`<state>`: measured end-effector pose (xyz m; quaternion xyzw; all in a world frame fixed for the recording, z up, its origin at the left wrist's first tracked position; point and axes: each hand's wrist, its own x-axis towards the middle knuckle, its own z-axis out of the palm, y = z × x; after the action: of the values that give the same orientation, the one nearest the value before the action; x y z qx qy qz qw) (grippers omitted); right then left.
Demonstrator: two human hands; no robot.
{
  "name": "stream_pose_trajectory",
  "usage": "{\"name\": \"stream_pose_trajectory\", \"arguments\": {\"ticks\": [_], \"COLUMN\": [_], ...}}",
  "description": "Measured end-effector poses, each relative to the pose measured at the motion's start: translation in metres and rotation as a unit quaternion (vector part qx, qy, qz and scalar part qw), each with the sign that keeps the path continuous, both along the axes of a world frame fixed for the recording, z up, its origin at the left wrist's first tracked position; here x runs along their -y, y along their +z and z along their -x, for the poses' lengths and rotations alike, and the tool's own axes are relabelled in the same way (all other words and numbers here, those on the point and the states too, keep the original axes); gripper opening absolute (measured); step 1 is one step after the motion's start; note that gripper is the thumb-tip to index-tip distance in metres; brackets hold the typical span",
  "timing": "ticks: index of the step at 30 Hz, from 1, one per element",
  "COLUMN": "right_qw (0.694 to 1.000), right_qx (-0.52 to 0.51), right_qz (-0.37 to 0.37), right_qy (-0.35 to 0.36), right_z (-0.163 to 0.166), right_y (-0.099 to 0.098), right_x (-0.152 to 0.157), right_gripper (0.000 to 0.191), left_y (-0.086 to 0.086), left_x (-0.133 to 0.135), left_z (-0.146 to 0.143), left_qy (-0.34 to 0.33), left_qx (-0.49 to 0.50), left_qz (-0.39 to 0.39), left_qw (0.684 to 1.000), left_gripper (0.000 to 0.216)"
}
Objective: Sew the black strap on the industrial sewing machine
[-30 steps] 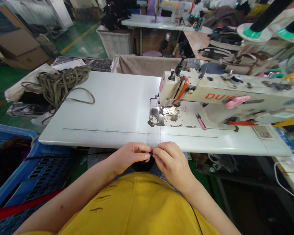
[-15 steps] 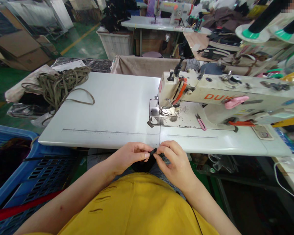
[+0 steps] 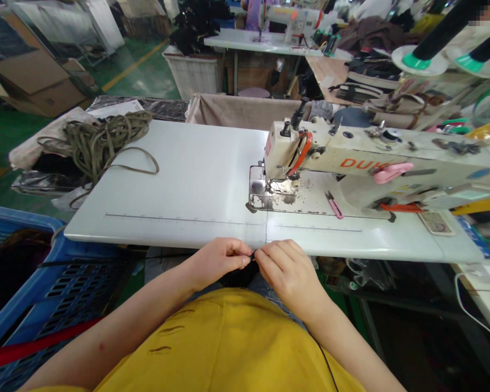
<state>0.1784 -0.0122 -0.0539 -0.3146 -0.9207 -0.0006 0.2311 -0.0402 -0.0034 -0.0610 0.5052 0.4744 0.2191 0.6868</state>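
Note:
At the front edge of the sewing table point(image 3: 188, 185), my left hand point(image 3: 224, 258) pinches a small black piece point(image 3: 252, 256) between thumb and fingers. My right hand point(image 3: 286, 272) closes on its other side, fingertips meeting the left ones. The fingers cover most of the piece, so its exact kind cannot be made out. A thin dark thread point(image 3: 267, 228) runs from the sewing machine point(image 3: 330, 149) over the table edge towards my hands. Pink-handled thread snips point(image 3: 335, 207) lie on the machine bed, right of the needle area.
A heap of olive cord point(image 3: 102, 141) spills over the table's left corner. On the left stands a blue plastic crate point(image 3: 57, 239). Thread cones point(image 3: 428, 49) rise at the upper right. A fabric-lined bin point(image 3: 228, 109) sits behind the table, with another sewing machine point(image 3: 289, 22) beyond.
My right hand has turned palm-down and its fingers have drawn together over the black piece, hiding more of it. My left hand has barely moved.

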Motion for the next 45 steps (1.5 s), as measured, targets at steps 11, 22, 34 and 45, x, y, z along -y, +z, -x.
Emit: {"name": "stream_pose_trajectory", "arguments": {"ticks": [11,22,34,45], "right_qw": [0.991,0.730,0.546,0.710], "right_qx": [-0.092,-0.409,-0.550,-0.414], "right_qz": [0.072,0.547,0.624,0.564], "right_qy": [-0.068,-0.023,-0.103,-0.079], "right_z": [0.008,0.006,0.006,0.006], "right_y": [-0.015,-0.020,-0.026,-0.041], "right_x": [-0.003,0.001,-0.002,-0.005], "right_gripper": [0.015,0.014,0.030,0.027], "left_y": [-0.005,-0.005,-0.005,-0.008], "left_x": [0.000,-0.003,-0.001,-0.003], "left_z": [0.001,0.002,0.006,0.000], "left_qy": [-0.014,-0.032,-0.001,0.041], "left_qx": [-0.074,0.008,-0.049,-0.096], "left_qz": [-0.044,-0.030,-0.033,-0.085], "left_qw": [0.996,0.999,0.998,0.991], "left_gripper": [0.027,0.012,0.030,0.033]}}
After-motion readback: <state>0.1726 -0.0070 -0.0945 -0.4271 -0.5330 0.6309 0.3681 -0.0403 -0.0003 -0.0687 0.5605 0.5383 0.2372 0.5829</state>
